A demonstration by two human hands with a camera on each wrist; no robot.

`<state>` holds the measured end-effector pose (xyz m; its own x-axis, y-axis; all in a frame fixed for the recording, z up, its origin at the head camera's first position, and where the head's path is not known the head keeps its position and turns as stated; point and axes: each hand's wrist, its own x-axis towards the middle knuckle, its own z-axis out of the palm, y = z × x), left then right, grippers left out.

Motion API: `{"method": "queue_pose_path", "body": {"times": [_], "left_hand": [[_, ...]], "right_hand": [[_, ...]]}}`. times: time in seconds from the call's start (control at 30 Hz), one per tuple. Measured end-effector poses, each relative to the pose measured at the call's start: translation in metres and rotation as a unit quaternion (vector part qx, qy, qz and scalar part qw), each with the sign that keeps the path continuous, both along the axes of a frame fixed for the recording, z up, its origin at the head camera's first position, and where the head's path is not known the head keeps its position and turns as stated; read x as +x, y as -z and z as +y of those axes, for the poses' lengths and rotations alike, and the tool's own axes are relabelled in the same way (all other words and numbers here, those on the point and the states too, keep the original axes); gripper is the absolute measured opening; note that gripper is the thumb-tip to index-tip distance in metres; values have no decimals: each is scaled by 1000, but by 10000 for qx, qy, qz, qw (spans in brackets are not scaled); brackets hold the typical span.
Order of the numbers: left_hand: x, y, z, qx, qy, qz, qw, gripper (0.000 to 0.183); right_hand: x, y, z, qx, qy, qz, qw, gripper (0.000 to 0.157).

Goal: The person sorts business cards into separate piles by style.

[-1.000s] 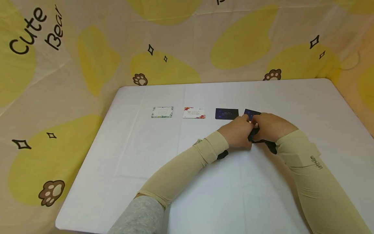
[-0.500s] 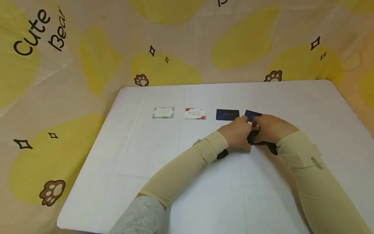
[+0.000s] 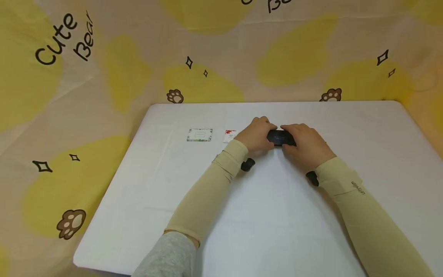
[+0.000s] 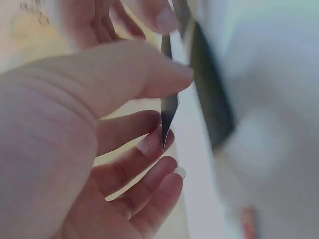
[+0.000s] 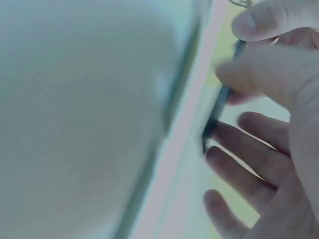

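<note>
Both hands meet over the table around one dark business card (image 4: 170, 112), raised off the surface. My left hand (image 3: 256, 135) pinches one end, thumb on one face and fingertips behind. At the other end my right hand (image 3: 307, 144) pinches it likewise, as the right wrist view shows with the card (image 5: 219, 109) edge-on. Below it, in the left wrist view, another dark card (image 4: 210, 87) lies on the table, blurred. From the head, dark card surface (image 3: 281, 137) shows between the hands; which of the two cards it is, I cannot tell.
Left of the hands, a white card with red flowers (image 3: 230, 135) is partly covered by the left hand. Further left lies a white card with a green leafy border (image 3: 199, 135). A white cloth covers the table (image 3: 166, 184); a yellow patterned curtain (image 3: 214, 46) hangs behind.
Both hands have moved left and slightly back, from the rightmost dark card's place to over the dark card beside it. One dark card is now held up between them. The head view has shifted slightly.
</note>
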<state>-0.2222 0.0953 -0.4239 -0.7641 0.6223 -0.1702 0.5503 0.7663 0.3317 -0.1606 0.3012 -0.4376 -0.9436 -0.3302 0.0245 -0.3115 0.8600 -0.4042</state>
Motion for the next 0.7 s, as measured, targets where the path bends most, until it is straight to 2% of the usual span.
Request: {"method": "queue_pose_path", "body": {"times": [0.1, 0.2, 0.4, 0.53, 0.7], "left_hand": [[-10, 10, -11, 46, -198, -240, 9995, 61], [-15, 15, -17, 145, -216, -421, 9988, 61], [-14, 9, -12, 171, -114, -496, 9986, 60], [-12, 9, -10, 128, -134, -465, 9987, 58], [-12, 14, -11, 68, -205, -431, 9988, 57]], "right_hand": [[-5, 9, -1, -38, 18, -104, 9999, 61], [-8, 11, -1, -49, -17, -307, 9995, 59], [-7, 7, 1, -89, -120, -318, 9994, 51], [-6, 5, 0, -44, -92, -356, 9993, 50], [-2, -6, 14, 201, 294, -939, 9949, 59]]}}
